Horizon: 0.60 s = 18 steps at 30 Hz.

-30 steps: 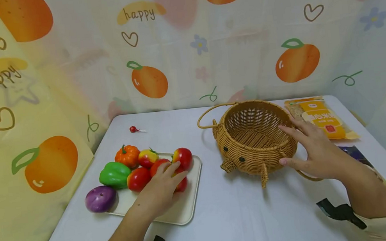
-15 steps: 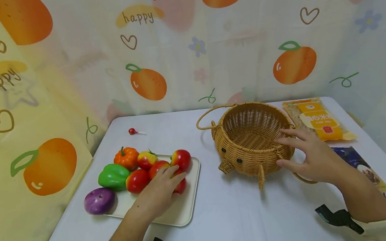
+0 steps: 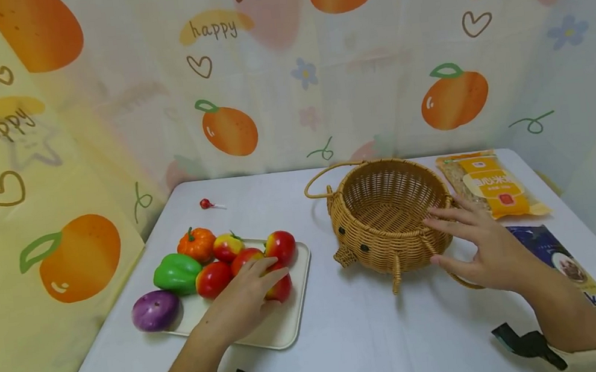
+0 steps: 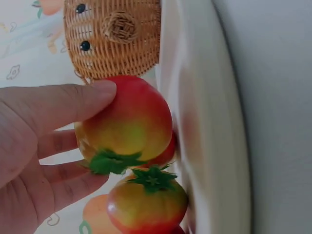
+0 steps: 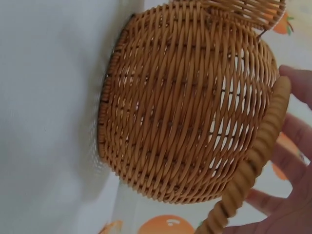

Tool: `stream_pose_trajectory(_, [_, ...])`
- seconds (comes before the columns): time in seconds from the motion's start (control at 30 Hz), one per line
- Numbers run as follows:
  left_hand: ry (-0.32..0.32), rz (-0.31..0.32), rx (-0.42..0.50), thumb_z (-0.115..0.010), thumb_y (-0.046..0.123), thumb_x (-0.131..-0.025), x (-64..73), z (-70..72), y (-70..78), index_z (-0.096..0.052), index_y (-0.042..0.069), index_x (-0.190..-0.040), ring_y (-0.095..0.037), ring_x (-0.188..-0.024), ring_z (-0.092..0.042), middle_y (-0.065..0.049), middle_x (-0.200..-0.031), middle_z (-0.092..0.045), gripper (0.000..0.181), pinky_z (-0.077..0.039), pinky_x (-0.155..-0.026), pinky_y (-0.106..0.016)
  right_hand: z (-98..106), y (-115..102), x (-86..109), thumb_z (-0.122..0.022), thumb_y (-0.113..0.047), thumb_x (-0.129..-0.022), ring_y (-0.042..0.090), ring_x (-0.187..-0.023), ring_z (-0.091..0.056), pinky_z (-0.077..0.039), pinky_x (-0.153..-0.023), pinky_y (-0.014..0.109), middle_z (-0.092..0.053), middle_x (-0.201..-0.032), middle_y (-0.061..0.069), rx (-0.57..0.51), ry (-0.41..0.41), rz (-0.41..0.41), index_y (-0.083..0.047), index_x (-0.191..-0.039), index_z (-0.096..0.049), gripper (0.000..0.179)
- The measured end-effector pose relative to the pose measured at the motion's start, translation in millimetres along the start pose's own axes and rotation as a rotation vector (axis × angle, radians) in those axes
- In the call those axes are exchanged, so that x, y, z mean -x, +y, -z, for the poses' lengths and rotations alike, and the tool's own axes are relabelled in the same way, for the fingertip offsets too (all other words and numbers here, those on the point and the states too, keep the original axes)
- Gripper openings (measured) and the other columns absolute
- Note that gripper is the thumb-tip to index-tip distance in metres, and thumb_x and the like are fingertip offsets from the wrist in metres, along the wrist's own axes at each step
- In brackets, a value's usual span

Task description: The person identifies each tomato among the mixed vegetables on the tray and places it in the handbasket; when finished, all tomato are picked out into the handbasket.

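- Tomato (image 4: 129, 122), red shading to yellow, sat in the left hand (image 3: 247, 297), thumb on one side and fingers loosely curled behind it; it was over the tray (image 3: 278, 336), and I could not tell whether it was lifted.
- Right hand (image 3: 492, 244) was spread at the right side of the basket (image 3: 382, 259), fingers across the rim, thumb beside the handle (image 5: 253, 170); I saw no firm grip, and how hard it touched I could not tell.
- Around the left hand, four more tomatoes lay grouped on the tray, with the pumpkin (image 3: 196, 245) and pepper (image 3: 178, 274) by its far left part and the eggplant (image 3: 156, 311) at its left edge.
- Basket stood upright on the table (image 3: 357, 331), apart from the tray, its woven floor in sight.
- Farther off were the lollipop (image 3: 205, 203), the orange bag (image 3: 497, 189) and the blue packet (image 3: 541, 245).
- By my reckoning the work was near its start: one piece was in hand, while seven others lay by or on the tray, unheld.
- Left wrist view showed the thumb's contact and the held piece's leaf cap, both hidden from the head view.
- Right wrist view showed the handle crossing before the fingers; only the head view took in the pumpkin, pepper and eggplant clearly.
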<state>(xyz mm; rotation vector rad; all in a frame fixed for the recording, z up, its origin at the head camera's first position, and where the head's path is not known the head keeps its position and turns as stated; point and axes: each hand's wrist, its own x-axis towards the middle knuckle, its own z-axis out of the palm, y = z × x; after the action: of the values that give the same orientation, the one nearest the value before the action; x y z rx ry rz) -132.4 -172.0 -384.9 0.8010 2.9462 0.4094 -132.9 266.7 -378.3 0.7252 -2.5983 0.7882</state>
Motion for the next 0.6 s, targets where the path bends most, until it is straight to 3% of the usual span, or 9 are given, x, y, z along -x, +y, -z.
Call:
stream_pose_trajectory(0.2, [0.005,-0.028,0.023,-0.085,0.02,-0.084,3.2,7.9,4.1,-0.062,0.024,-0.142,-0.031,-0.141,-0.045,-0.009,-0.151,-0.051,0.063,-0.056,-0.1,-0.044,0,4,0.8,-0.091,-0.022,-0.074,0.043,-0.151,-0.028,-0.021,-0.115,0.075,-0.068,-0.135,0.008,-0.012,0.039,0.065,-0.019,-0.131,-0.071,0.06])
stream_pose_trajectory(0.4, [0.112,-0.106,0.029,-0.086,0.024,-0.084,3.0,18.8,9.0,-0.061,0.024,-0.144,-0.028,-0.137,-0.05,-0.008,-0.15,-0.052,0.065,-0.056,-0.1,-0.041,-3,2,3.0,-0.092,-0.021,-0.071,0.046,-0.147,-0.031,-0.025,-0.112,0.077,-0.07,-0.13,0.005,0.007,0.054,0.073,-0.018,-0.127,-0.073,0.059])
stream_pose_trajectory(0.6, [0.206,-0.138,0.075,-0.083,0.029,-0.087,-5.2,30.6,16.8,-0.06,0.022,-0.144,-0.028,-0.14,-0.047,-0.006,-0.154,-0.049,0.061,-0.056,-0.099,-0.042,-5,-9,5.7,-0.093,-0.022,-0.071,0.048,-0.144,-0.035,-0.031,-0.103,0.08,-0.069,-0.131,0.0,0.029,0.049,0.056,-0.021,-0.128,-0.073,0.061])
